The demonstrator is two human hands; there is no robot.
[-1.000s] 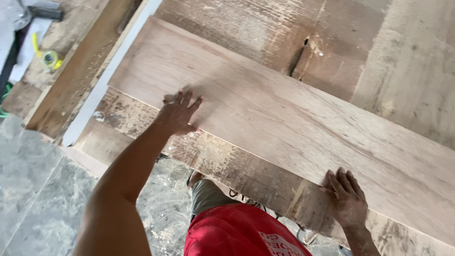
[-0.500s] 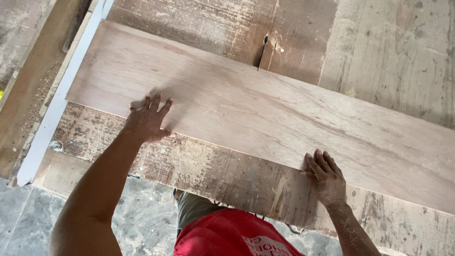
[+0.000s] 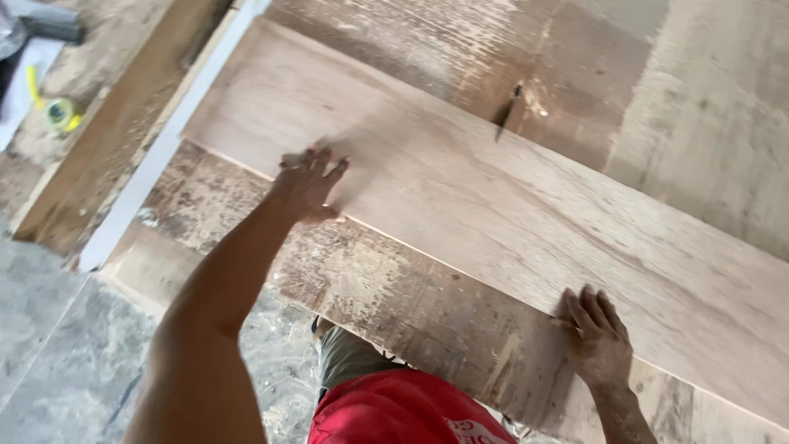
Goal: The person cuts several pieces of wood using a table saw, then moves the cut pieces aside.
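A long pale plywood board lies across a worn wooden worktop, slanting from upper left to lower right. My left hand lies flat with fingers spread on the board's near edge toward its left end. My right hand presses flat, fingers apart, on the same near edge further right. Neither hand grips anything. A red garment shows below between my arms.
A white strip and a brown plank run along the worktop's left side. A yellow-green tape roll lies at far left. A dark notch marks the top behind the board. Grey stone floor shows lower left.
The view has swung, so the board and both hands sit further right in the frame. Both hands stay flat on the board's near edge; the left hand looks blurred from motion.
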